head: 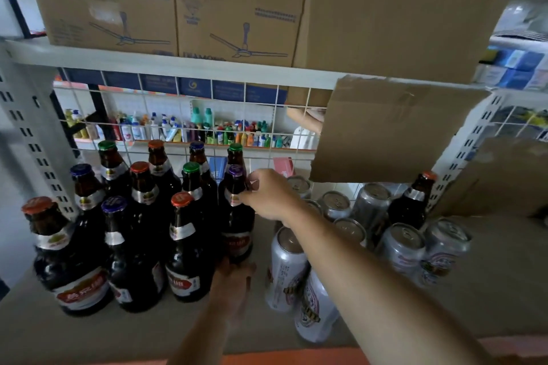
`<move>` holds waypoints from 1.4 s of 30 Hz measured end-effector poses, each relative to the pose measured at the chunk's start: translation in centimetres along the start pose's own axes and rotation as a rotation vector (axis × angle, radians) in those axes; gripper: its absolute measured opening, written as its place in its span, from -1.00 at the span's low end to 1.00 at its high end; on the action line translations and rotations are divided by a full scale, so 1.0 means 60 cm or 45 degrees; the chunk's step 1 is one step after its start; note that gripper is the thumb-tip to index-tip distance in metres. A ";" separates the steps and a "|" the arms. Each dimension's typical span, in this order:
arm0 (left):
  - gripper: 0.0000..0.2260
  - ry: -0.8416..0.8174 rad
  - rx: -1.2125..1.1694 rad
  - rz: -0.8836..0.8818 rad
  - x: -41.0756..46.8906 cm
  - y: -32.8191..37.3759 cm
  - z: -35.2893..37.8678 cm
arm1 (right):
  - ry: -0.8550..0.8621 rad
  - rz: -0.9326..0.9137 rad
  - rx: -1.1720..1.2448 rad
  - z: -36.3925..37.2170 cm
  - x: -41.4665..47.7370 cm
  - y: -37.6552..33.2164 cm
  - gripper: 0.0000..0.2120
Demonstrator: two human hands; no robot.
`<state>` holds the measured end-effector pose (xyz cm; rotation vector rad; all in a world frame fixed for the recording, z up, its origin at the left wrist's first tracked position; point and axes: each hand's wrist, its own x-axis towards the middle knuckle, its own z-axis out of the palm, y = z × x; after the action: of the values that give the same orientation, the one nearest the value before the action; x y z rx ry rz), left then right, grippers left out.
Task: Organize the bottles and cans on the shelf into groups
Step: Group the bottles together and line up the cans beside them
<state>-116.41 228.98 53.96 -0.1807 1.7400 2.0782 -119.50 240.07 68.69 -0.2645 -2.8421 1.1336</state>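
Observation:
Several dark brown bottles with coloured caps stand grouped on the left of the shelf [207, 332]. My right hand [268, 195] pinches the neck of a purple-capped bottle [237, 231] at the group's right edge. My left hand [234, 284] rests low against that bottle's base, fingers fairly straight. Several silver cans [286, 270] stand and lean on the right half of the shelf. One lone brown bottle with an orange cap [410, 204] stands among the cans at the back right.
Cardboard boxes [237, 6] sit on the shelf above, and a torn cardboard flap [385, 130] hangs down at the right. A wire grid [178, 115] backs the shelf. A perforated white upright [32, 133] stands at the left.

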 end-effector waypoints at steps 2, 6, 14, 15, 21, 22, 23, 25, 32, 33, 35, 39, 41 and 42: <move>-0.82 0.004 0.004 -0.018 -0.001 -0.008 -0.001 | 0.127 0.019 -0.056 -0.025 -0.006 0.010 -0.69; -0.88 0.061 0.077 -0.011 -0.010 -0.013 0.006 | 0.421 0.050 -0.145 -0.084 -0.013 0.052 -0.74; -0.81 -0.088 0.249 0.060 -0.035 0.032 0.033 | 0.716 0.297 -0.279 -0.183 -0.041 0.159 -0.70; -0.92 -0.134 0.211 0.091 -0.035 0.042 0.036 | 0.708 0.321 -0.270 -0.185 -0.044 0.170 -0.69; -0.86 -0.208 0.268 0.349 -0.026 0.112 0.066 | 0.738 0.288 -0.281 -0.196 -0.063 0.202 -0.61; -0.85 -0.178 0.286 0.380 -0.028 0.128 0.076 | 0.754 0.296 -0.287 -0.203 -0.067 0.208 -0.60; -0.81 -0.127 0.370 0.431 -0.026 0.146 0.083 | 0.764 0.310 -0.297 -0.210 -0.071 0.213 -0.58; -0.70 -0.101 0.630 0.605 -0.013 0.169 0.094 | 0.734 0.319 -0.325 -0.221 -0.078 0.225 -0.55; -0.59 -0.264 1.319 0.804 0.004 0.229 0.138 | 0.724 0.221 -0.470 -0.223 -0.098 0.256 -0.58; -0.60 -0.294 1.351 0.805 0.001 0.231 0.145 | 0.776 0.235 -0.536 -0.227 -0.098 0.259 -0.59; -0.64 -0.330 1.399 0.826 -0.007 0.230 0.160 | 0.809 0.268 -0.620 -0.233 -0.097 0.266 -0.59; -0.65 -0.345 1.470 0.823 -0.013 0.225 0.177 | 1.005 0.393 -0.658 -0.236 -0.095 0.271 -0.47; -0.61 -0.354 1.462 0.830 -0.011 0.222 0.175 | 1.078 0.495 -0.553 -0.238 -0.089 0.276 -0.35; -0.61 -0.350 1.452 0.847 -0.011 0.220 0.172 | 1.076 0.559 -0.438 -0.240 -0.085 0.280 -0.30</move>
<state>-119.33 237.09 68.34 1.0627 2.6736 0.9959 -110.42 260.83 67.57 -1.1200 -2.2075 0.3763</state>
